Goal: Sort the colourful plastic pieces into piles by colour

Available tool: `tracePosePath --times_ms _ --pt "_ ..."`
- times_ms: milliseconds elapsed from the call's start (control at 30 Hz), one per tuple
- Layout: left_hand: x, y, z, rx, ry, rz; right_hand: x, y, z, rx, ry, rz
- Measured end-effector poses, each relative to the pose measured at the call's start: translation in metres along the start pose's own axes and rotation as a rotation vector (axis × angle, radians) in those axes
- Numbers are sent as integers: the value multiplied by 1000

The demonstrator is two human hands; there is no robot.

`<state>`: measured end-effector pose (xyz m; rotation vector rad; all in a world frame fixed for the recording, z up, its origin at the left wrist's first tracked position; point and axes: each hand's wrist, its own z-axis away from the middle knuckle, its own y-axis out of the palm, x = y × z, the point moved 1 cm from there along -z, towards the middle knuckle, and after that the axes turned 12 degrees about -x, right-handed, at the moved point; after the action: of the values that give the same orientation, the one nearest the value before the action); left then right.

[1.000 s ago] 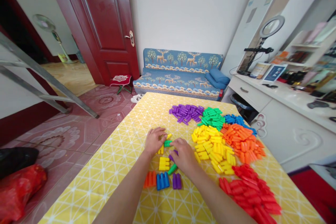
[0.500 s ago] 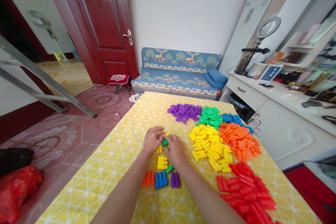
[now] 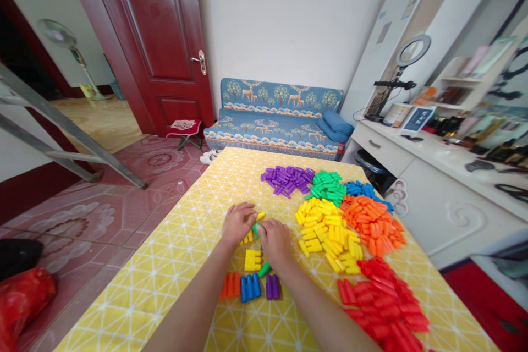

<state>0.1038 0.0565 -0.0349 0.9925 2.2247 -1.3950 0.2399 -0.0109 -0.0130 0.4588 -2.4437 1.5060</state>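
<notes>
My left hand (image 3: 239, 224) and my right hand (image 3: 275, 238) meet over the middle of the table. Between their fingertips is a small green plastic building block (image 3: 256, 229); both hands look closed on it, though the fingers partly hide it. A yellow block (image 3: 261, 215) shows just beyond the fingertips. Partly under my left hand lies another yellow block (image 3: 246, 238). Closer to me are a yellow block (image 3: 253, 260), a green block (image 3: 264, 270), and orange (image 3: 230, 285), blue (image 3: 250, 287) and purple (image 3: 273, 287) blocks in a row.
Loose blocks lie in piles on the right of the yellow-clothed table (image 3: 165, 264): purple (image 3: 287, 180), green (image 3: 329, 187), blue (image 3: 363, 189), yellow (image 3: 328, 228), orange (image 3: 373, 220) and red (image 3: 388, 302). Beyond stands a blue patterned sofa (image 3: 272, 115); a white dresser (image 3: 437, 198) is at right.
My right hand has turned slightly over the green block, covering more of it. The yellow block beyond the fingertips is tilted differently. The whole view has shifted a little.
</notes>
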Motion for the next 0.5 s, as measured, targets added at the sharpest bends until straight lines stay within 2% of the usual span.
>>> tracePosePath --times_ms 100,167,233,367,500 --pt "1 0 0 9 -6 1 -16 -11 -15 -93 52 -151" --pt "1 0 0 13 -15 0 -39 -24 -34 -173 89 -235" --pt "2 0 0 12 -18 1 -72 -39 -59 -227 154 -232" --pt "1 0 0 2 -13 5 -148 -69 -103 -293 294 -85" --pt "1 0 1 -9 -9 6 -202 -84 -121 -256 319 26"
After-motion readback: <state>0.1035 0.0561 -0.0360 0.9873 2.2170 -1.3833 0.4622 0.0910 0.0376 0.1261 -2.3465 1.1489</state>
